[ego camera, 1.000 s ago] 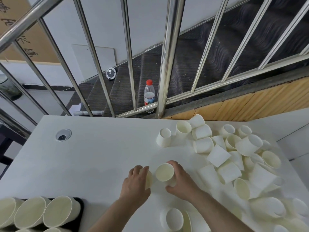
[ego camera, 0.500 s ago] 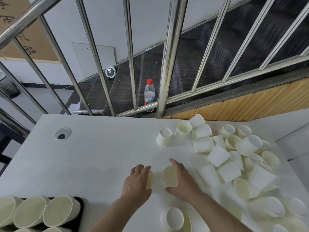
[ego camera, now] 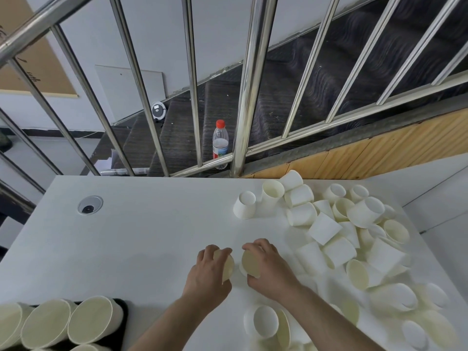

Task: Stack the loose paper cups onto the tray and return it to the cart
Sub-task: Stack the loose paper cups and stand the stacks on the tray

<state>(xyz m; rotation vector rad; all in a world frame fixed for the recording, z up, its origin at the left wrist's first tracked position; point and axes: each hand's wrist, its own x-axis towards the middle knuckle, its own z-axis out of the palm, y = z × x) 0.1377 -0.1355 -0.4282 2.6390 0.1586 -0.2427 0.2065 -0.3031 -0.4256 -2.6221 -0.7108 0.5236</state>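
My left hand [ego camera: 209,273] grips a paper cup [ego camera: 228,267] on its side, mouth facing right. My right hand [ego camera: 269,268] grips another paper cup [ego camera: 250,260], mouth facing left toward the first. The two rims are a small gap apart above the white table [ego camera: 139,236]. A heap of several loose paper cups [ego camera: 342,234] covers the table's right side. At the bottom left, the black tray [ego camera: 122,312] carries stacks of cups [ego camera: 90,319] lying with their mouths toward me.
A steel stair railing [ego camera: 249,97] stands just behind the table's far edge, with a water bottle [ego camera: 220,144] on the stairs beyond. A round cable grommet [ego camera: 90,204] sits in the table at the left. More cups [ego camera: 264,323] lie near my right forearm.
My right hand has tipped its cup from mouth-up onto its side, mouth turned toward the cup in my left hand. Both hands stayed in roughly the same spot.
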